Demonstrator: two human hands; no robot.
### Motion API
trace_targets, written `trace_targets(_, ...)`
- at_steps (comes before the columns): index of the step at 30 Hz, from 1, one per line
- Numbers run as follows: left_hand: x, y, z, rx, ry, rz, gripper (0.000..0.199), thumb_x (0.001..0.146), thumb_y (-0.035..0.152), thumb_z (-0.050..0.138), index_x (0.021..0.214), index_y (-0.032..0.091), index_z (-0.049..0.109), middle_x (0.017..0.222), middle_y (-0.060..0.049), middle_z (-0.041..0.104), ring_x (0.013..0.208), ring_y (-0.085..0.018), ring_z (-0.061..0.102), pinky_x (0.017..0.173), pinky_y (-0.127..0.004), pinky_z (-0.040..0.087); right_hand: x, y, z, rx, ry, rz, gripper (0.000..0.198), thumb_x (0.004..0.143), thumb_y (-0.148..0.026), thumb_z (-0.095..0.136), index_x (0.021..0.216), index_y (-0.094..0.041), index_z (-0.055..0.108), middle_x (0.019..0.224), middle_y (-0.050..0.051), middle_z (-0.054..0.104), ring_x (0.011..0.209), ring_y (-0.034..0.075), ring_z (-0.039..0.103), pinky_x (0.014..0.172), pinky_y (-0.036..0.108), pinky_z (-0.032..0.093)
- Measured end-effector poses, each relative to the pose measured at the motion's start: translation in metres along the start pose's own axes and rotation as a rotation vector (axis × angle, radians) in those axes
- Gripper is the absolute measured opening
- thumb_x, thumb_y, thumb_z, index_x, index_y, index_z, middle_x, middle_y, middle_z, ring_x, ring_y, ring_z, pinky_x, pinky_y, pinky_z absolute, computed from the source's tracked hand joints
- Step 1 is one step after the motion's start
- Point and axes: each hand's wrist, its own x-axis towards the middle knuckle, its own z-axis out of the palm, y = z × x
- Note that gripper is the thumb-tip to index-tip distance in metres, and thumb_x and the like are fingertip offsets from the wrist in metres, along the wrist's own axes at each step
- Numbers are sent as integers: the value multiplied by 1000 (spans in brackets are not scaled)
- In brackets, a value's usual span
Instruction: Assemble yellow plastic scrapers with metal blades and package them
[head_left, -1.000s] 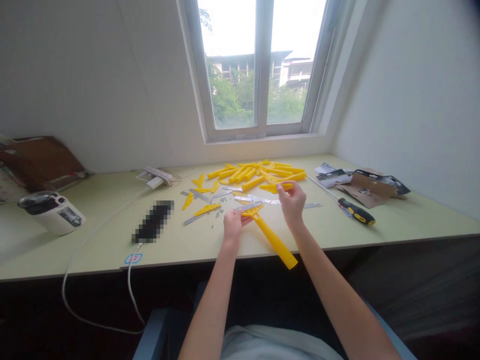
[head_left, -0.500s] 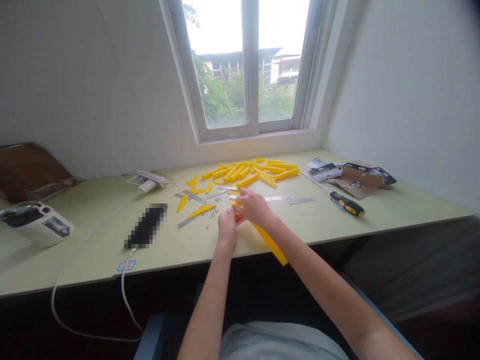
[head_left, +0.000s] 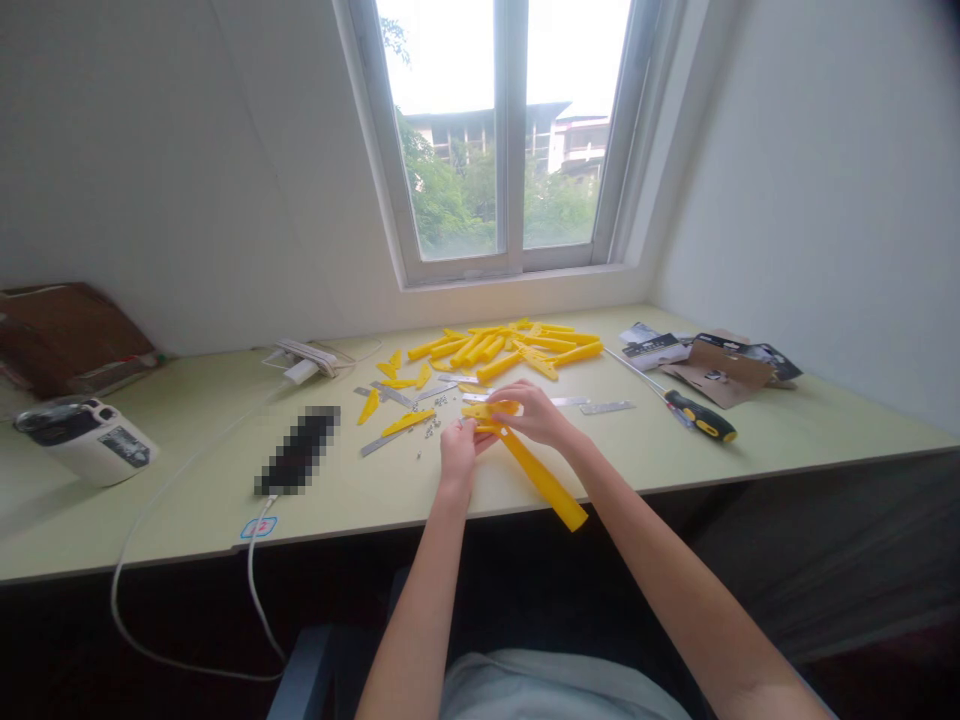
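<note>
Above the front edge of the table, my left hand [head_left: 457, 452] is closed on the head end of a long yellow plastic handle [head_left: 546, 482], whose free end slants down to the right past the edge. My right hand [head_left: 531, 415] pinches a flat yellow plastic piece [head_left: 491, 410] over that same end. Whether the two parts touch is hidden by the fingers. Just left of the hands lie small loose screws [head_left: 433, 428], a yellow wing-shaped piece [head_left: 409, 423] and a metal ruler blade [head_left: 379, 445]. More blades [head_left: 607, 407] lie behind and to the right.
A pile of yellow handles [head_left: 487, 347] is at the back under the window. To the right are a screwdriver [head_left: 701, 415] and torn cardboard packaging [head_left: 727, 372]. A blurred-out dark object [head_left: 298, 450] with a white cable, a power strip [head_left: 304, 360] and a white container [head_left: 90, 440] stand left.
My right hand has shifted slightly right and its fingers have lifted, showing more of the flat yellow piece. The handle's head end is now more exposed. The view has tilted a little.
</note>
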Motion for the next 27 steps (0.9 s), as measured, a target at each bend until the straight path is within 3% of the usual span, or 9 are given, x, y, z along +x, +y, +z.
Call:
trace_targets(3,-1,0,1,4,-5,1,14,78,11,47,82,8,60,76,-11,71,71,-20,69,75,-38,54,-4,11,1,58,102,81,17,70,-30,65,86,-26,70,100,4,64,99,23,54,89,38,40)
trace_targets(6,-1,0,1,12,-4,-3,15,78,11,47,81,7,61,76,-11,71,71,-20,69,73,-37,55,-8,21,3,125,201,191,27,71,-37,63,94,-24,67,103,6,61,92,21,57,77,34,46)
trace_targets(9,0,0,1,20,-10,-8,15,77,12,48,83,7,61,79,-12,71,74,-21,68,74,-37,55,-11,27,6,185,284,309,32,69,-42,63,92,-20,66,86,5,64,74,18,59,63,29,47)
trace_targets(13,0,0,1,35,-24,-24,15,77,12,49,83,6,61,80,-13,71,76,-23,68,74,-38,54,-13,31,7,294,325,422,29,63,-44,68,73,-17,64,59,1,60,53,14,55,49,26,43)
trace_targets(17,0,-1,1,50,-21,-27,15,77,14,50,83,6,61,78,-14,71,74,-23,68,73,-38,54,-13,31,5,412,408,470,29,55,-42,73,63,-16,63,59,1,61,53,12,52,50,25,41)
trace_targets(23,-2,0,1,61,-29,-19,18,77,13,48,86,6,62,79,-12,71,74,-22,68,73,-37,54,-11,31,3,647,541,540,30,51,-38,76,65,-14,65,54,-2,57,47,7,47,48,21,41)
trace_targets(27,-1,1,1,59,-10,-21,16,77,12,46,83,8,61,79,-12,72,74,-21,68,73,-38,54,-9,40,0,769,755,618,31,51,-35,78,67,-15,61,53,-4,55,44,5,48,46,19,45)
